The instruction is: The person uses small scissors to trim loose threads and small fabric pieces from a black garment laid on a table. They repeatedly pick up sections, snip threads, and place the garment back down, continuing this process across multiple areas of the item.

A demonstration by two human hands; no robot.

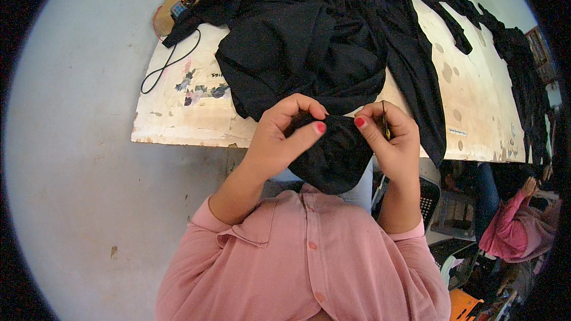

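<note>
A piece of black cloth is stretched between my two hands just past the table's near edge. Its lower part hangs in a rounded fold over my lap. My left hand pinches the upper edge between thumb and fingers. My right hand pinches the same edge a short way to the right. Tucked in the right hand's fingers is a slim dark tool with a yellow part, perhaps thread snips; its tip points away from me. The cloth joins or touches a large heap of black fabric on the table; I cannot tell which.
The worn pale table carries more black garments along its far and right sides. A black cable loops at the left, near a small device with buttons. Another person in a pink sleeve sits at right, near an orange stool.
</note>
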